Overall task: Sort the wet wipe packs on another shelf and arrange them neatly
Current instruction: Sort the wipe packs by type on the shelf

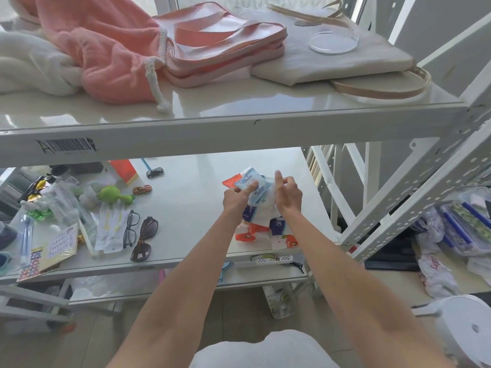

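Nearest the camera, two bare forearms reach onto the middle shelf point(186, 208). Just beyond the shelf's front edge lies a heap of wet wipe packs point(265, 229), orange, white and purple. Over the heap, the left hand point(235, 199) and the right hand point(288, 195) hold up a light blue wipe pack point(256, 191), fingers pinching it from both sides, the right index finger raised. Left of the heap lie sunglasses point(144, 239) and spectacles point(131, 228). Farther off, on the shelf above, sit a pink bag point(225, 46) and a cream tote point(332, 59).
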Motion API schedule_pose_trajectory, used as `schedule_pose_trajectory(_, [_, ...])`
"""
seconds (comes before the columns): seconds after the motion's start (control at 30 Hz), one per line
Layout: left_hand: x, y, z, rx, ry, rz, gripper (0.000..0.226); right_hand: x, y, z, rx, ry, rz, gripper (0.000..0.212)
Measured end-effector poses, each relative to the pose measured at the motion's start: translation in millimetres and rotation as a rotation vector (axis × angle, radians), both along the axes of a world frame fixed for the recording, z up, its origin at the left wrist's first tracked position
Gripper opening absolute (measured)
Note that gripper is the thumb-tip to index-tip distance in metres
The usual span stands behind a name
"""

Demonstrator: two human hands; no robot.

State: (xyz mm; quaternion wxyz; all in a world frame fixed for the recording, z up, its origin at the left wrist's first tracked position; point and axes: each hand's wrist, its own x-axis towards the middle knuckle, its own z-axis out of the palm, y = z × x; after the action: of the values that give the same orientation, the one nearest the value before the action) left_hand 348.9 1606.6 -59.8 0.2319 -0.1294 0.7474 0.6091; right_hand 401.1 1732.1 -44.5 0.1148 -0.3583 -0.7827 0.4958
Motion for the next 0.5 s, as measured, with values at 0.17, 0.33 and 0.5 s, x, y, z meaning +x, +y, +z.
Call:
schedule_pose_trajectory(0.17, [-0.2, 1.7, -3.4, 0.055, -0.006, 0.003, 0.065, -0.1, -9.7, 1.8, -0.003, -0.004, 0.037, 0.060])
schedule_pose_trajectory(0.33, [-1.1, 3.6, 0.3, 0.036, -0.003, -0.008, 0.075, -1.8, -5.4, 1.9, -0.037, -0.074, 0.019, 0.063])
schedule_pose_trajectory(0.5, [2.5, -0.6, 0.9, 0.069, 0.003, -0.009, 0.071, 0.1, -6.2, 1.3, -0.056, -0.154, 0.022, 0.076])
